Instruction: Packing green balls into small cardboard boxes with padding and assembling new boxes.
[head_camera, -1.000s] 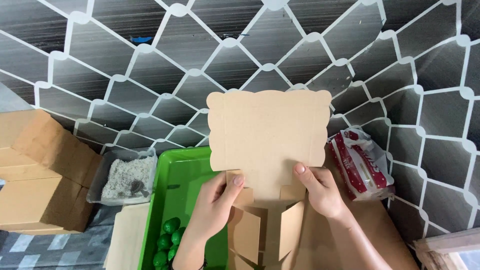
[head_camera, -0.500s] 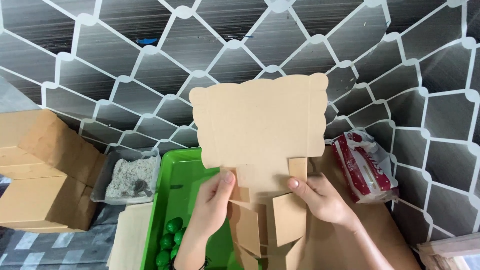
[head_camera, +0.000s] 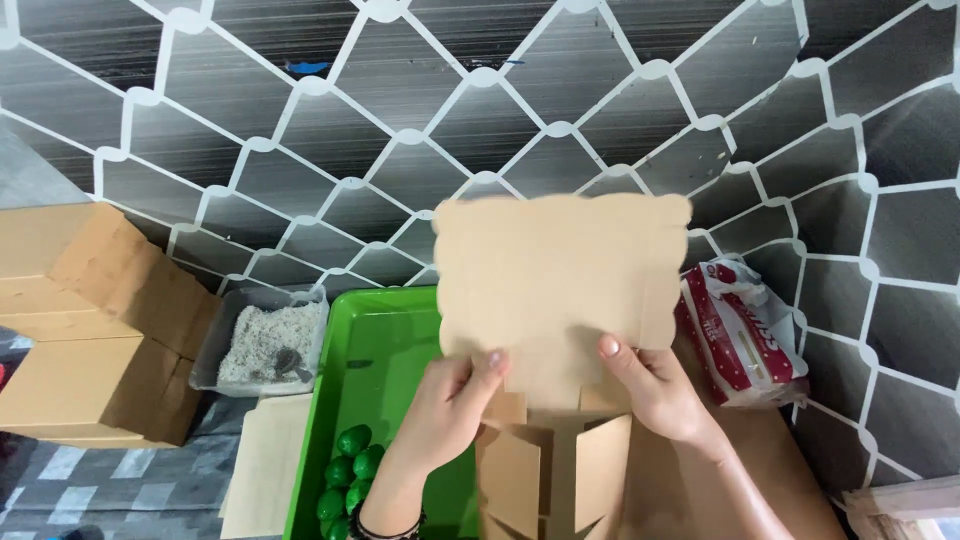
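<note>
I hold a flat brown die-cut cardboard box blank (head_camera: 560, 280) upright in front of me, its scalloped lid panel at the top and its folded flaps (head_camera: 555, 470) hanging below. My left hand (head_camera: 450, 405) pinches the lower left of the panel, thumb on its front. My right hand (head_camera: 650, 385) grips the lower right the same way. Both hands hover over the right part of a green plastic tray (head_camera: 385, 365).
Several small green fruits (head_camera: 348, 482) lie in the tray's near corner. A clear tub of white grains (head_camera: 268, 340) sits left of it, beside stacked cardboard boxes (head_camera: 85, 320). A red and white plastic bag (head_camera: 740, 330) lies at right. A flat cardboard sheet (head_camera: 262, 465) rests in front.
The cardboard blank has tilted and shifted slightly while my hands slid along its lower edge; the lower flaps have folded further inward.
</note>
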